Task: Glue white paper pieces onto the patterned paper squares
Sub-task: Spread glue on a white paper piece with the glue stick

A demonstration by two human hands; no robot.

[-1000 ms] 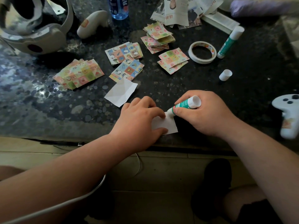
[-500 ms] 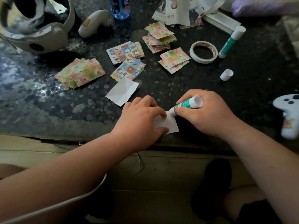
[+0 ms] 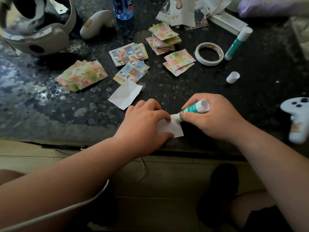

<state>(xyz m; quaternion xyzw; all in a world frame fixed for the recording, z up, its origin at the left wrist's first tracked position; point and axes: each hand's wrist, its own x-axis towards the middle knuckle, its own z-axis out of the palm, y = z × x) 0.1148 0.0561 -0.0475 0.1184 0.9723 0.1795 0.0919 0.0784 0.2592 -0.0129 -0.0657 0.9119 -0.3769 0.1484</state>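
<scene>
White paper piece lies at the near edge of a dark speckled tabletop, pale floor tiles below. Left hand presses it with thumb and fingertips; right hand, just beside, grips a glue stick tilted low, tip pointing left onto the paper.

My left hand lies palm-down at frame centre, fingertips pressing — my right hand beside it grips a green-and-white glue stick.

I saw a dark speckled stone tabletop, glare washing its left side. Below it lay pale floor tiles.
</scene>
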